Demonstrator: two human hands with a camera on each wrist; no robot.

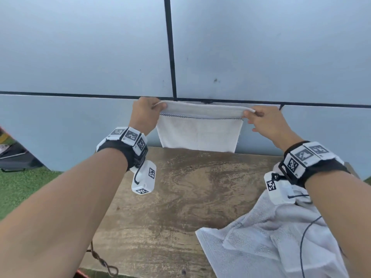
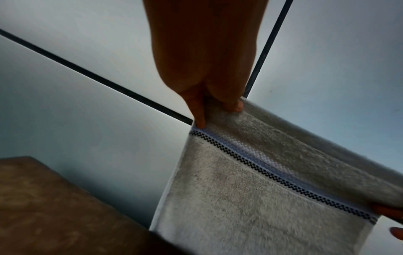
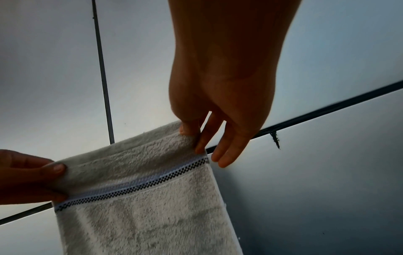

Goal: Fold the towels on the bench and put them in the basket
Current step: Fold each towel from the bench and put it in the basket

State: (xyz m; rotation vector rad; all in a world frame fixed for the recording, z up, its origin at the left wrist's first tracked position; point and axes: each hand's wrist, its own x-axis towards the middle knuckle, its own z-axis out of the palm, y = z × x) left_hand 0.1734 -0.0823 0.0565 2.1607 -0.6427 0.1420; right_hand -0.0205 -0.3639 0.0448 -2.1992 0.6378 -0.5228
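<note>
I hold a white towel [image 1: 197, 133] up by its top corners, against the grey wall [image 1: 86, 47] at 12 o'clock, above the far edge of the counter [image 1: 170, 197]. My left hand [image 1: 145, 113] pinches the left corner, thumb over curled fingers. My right hand [image 1: 265, 122] pinches the right corner between thumb and forefinger, the other fingers [image 3: 229, 151] loose and straight. The towel hangs doubled, its checkered stripe [image 2: 261, 170] near the top. A second towel [image 1: 271, 237] lies crumpled on the counter at 4 o'clock.
</note>
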